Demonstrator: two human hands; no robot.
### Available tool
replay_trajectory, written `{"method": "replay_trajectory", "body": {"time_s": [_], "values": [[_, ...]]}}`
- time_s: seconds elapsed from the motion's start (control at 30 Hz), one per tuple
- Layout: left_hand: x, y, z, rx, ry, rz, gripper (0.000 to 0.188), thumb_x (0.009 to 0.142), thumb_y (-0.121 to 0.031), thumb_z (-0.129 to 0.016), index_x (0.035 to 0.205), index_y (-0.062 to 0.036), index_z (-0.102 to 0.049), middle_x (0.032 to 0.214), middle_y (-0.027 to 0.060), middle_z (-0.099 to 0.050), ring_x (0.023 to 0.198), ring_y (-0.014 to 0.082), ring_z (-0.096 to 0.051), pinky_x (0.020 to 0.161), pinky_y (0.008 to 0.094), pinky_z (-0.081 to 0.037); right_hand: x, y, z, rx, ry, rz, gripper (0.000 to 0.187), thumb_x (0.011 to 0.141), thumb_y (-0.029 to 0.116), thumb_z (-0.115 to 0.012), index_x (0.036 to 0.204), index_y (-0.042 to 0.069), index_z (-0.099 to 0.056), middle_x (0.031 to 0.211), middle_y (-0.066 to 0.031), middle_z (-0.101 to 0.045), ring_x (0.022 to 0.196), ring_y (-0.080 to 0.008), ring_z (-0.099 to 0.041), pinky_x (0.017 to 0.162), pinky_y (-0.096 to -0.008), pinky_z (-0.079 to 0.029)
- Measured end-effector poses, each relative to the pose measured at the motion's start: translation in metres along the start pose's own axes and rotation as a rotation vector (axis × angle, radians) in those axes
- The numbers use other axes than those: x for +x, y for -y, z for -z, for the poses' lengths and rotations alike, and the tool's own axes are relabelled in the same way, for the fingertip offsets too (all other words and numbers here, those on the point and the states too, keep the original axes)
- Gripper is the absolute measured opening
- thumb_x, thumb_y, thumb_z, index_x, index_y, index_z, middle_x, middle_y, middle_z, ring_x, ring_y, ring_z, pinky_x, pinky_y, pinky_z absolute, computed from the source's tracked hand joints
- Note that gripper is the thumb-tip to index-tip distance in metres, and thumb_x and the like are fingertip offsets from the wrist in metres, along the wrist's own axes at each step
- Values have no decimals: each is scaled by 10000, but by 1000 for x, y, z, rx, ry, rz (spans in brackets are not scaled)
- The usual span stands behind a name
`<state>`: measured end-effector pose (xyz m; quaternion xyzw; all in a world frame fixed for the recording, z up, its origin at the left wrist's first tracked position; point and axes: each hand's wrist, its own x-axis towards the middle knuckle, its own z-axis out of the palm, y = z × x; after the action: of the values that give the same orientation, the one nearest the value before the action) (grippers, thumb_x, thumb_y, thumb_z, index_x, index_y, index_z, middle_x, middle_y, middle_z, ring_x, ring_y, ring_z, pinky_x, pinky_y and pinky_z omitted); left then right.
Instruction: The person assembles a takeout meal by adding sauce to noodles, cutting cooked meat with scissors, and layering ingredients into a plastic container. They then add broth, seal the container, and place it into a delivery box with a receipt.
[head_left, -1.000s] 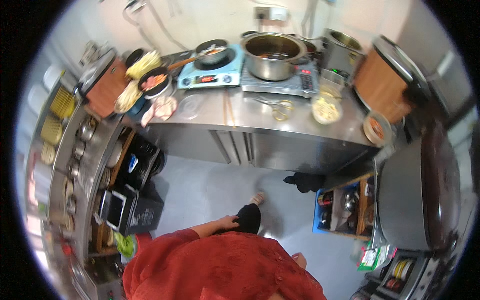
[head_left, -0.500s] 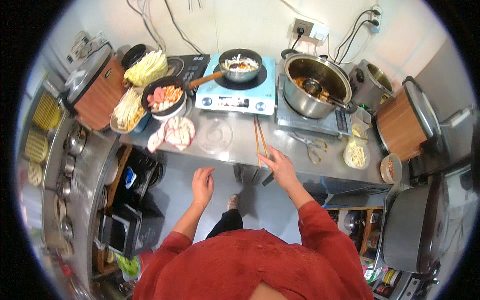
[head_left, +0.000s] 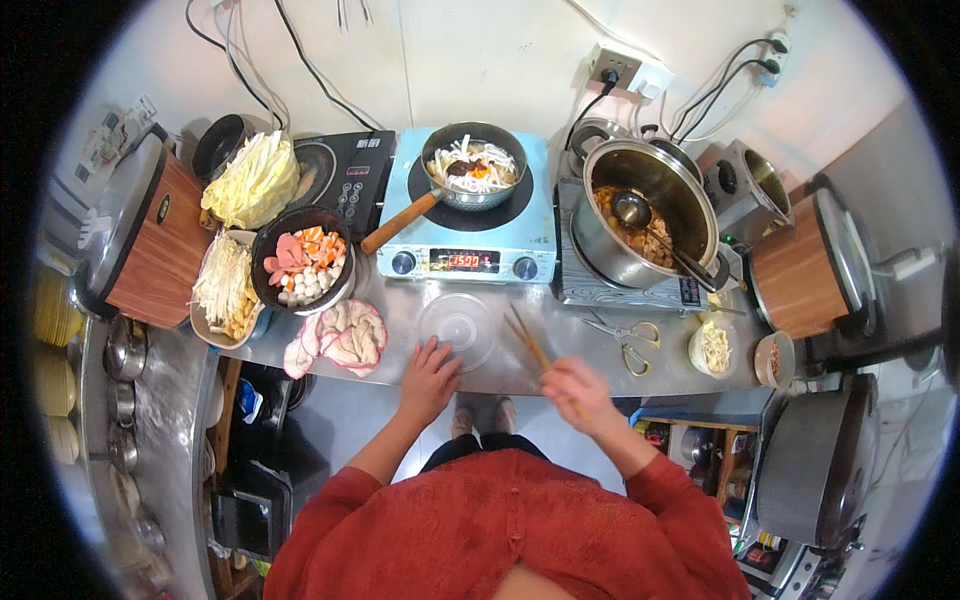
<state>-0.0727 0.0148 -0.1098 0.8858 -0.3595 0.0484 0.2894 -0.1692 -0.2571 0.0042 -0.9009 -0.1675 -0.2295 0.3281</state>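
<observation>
Wooden chopsticks [head_left: 531,339] are gripped in my right hand [head_left: 580,392], tips pointing forward and left over the steel counter [head_left: 560,338]. My left hand [head_left: 430,380] rests with fingers stretched out at the counter's front edge, beside a clear round plastic lid [head_left: 458,325]. Straight ahead, a small pan [head_left: 480,203] with a wooden handle [head_left: 400,222] sits on a light-blue induction cooker [head_left: 470,239]. White strips, some orange bits and a dark red clump lie in it. A crumpled cloth [head_left: 338,338] with a pink edge is left of the lid.
A bowl of sausage and cut pieces [head_left: 305,265], mushrooms [head_left: 226,280] and cabbage [head_left: 255,185] stand at left. A large pot [head_left: 650,205] with a ladle [head_left: 632,208], scissors [head_left: 632,335] and small bowls [head_left: 712,347] are at right. Wood-patterned containers [head_left: 160,235] flank the counter.
I have come closer to the counter. My left hand has moved forward to its edge near the lid. The chopsticks, lying on the counter before, are now lifted in my right hand.
</observation>
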Motion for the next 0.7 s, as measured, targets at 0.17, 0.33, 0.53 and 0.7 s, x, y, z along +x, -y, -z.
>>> {"method": "replay_trajectory", "body": {"time_s": [0.17,0.33,0.53,0.7], "values": [[73,-15,61,225,-304,-105,369,753,-134,-727,1115,-136,-657,1294,94,-530,1335,358,-386,1115,607,-243,131,-31,48,68,-317,-2,99,869,-12,-600,941,-3,-666,840,-112,-634,756,-238,-619,664,-309,-497],[150,-5,124,447,-354,141,407,780,-115,-691,1183,-159,-649,1313,114,-519,1264,349,-439,1072,523,-327,233,-76,-9,191,-306,-63,93,931,35,-577,936,-6,-661,797,-90,-641,712,-143,-616,627,-270,-506],[164,29,118,338,-271,229,512,735,51,-572,1191,-158,-671,1143,87,-614,1015,283,-584,887,376,-480,235,-102,-29,185,-239,-55,95,896,128,-646,925,37,-656,824,-89,-662,702,-193,-659,639,-313,-512],[178,58,123,244,-342,105,462,745,79,-552,1130,-122,-706,1106,113,-647,995,307,-596,891,377,-469,250,-124,-40,179,-362,-118,67,878,123,-636,896,58,-636,889,-117,-653,808,-329,-648,692,-368,-527]]}}
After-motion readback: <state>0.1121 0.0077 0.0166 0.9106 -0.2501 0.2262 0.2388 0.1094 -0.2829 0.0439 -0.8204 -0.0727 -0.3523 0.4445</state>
